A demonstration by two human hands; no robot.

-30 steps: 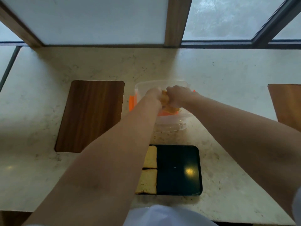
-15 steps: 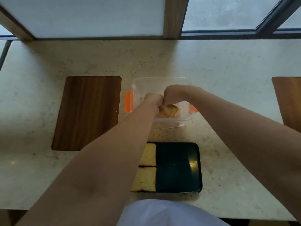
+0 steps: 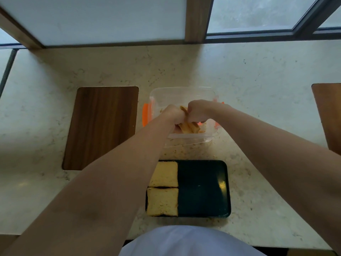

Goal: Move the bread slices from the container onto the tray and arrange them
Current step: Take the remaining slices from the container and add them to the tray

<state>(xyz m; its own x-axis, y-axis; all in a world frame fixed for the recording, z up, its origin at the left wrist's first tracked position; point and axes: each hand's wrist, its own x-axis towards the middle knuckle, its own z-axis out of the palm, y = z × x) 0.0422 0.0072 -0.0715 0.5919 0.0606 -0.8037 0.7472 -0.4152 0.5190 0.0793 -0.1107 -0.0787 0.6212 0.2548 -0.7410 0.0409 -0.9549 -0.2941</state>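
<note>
Presently, step in hand: bread slices (image 3: pixel 188 126) are being drawn out of the clear container (image 3: pixel 182 93), which stands on the pale counter (image 3: pixel 258 89) just beyond the dark tray (image 3: pixel 203 189).
Left hand (image 3: pixel 172 115): curled shut inside the container, fingers closed on the bread at its left side.
Right hand (image 3: pixel 198 111): likewise closed into a fist on the same bread, knuckles touching those of the left hand.
Bread in the grip: seen as folded, golden edges below and between the two fists; how many slices are held cannot be told.
Tray so far: two slices (image 3: pixel 163 189) are laid flat along the left half, one behind the other, edges nearly touching; the right half is bare.
Container details: orange clips (image 3: pixel 145 115) are seen at its sides; no lid is seen on it.
Advice on the lift: the bread should be raised straight up past the near wall before being brought toward the body, so that the light container is not dragged along.
Advice on the grip: pressure is best kept mild, since soft bread is judged likely to crease or tear when squeezed from both sides.
Advice on placing: the slices should be separated and set flat on the bare right half, squared against those already laid.
Other things: a wooden inlay (image 3: pixel 103 126) lies to the left, well apart from the work.
</note>
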